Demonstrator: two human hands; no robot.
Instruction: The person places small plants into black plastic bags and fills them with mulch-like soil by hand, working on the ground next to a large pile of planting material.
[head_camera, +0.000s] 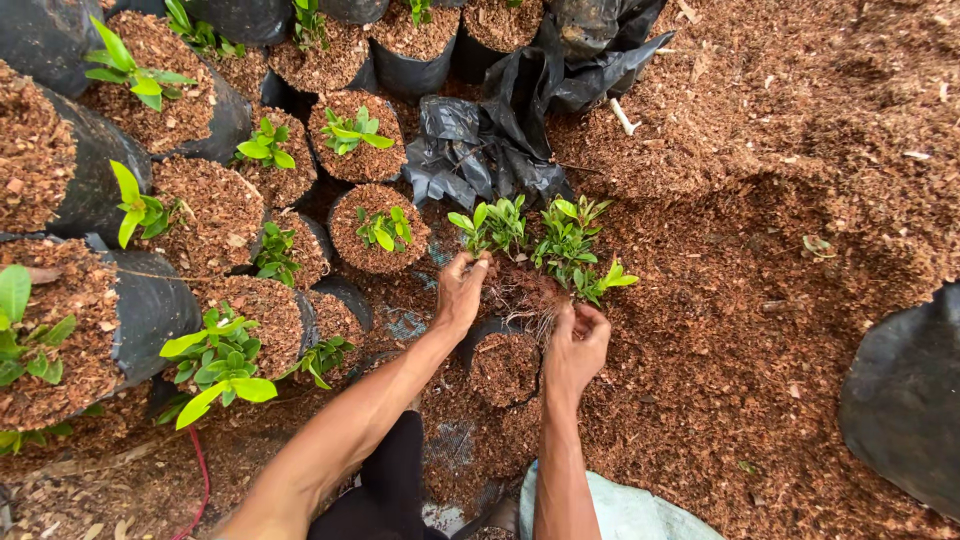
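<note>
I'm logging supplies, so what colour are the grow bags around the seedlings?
Black: the grow bags are glossy black plastic, seen clearly in the head view.

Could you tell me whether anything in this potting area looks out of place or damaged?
Mostly the heap of crumpled empty black bags lying slumped among the filled bags. The seedling clump between the left hand and right hand has bare roots exposed, above a small soil-filled bag with no plant.

Seedling roots (525, 295) partly hidden behind both hands; black bag (905, 400) cut off at right edge; fingertips buried, unclear.
</note>
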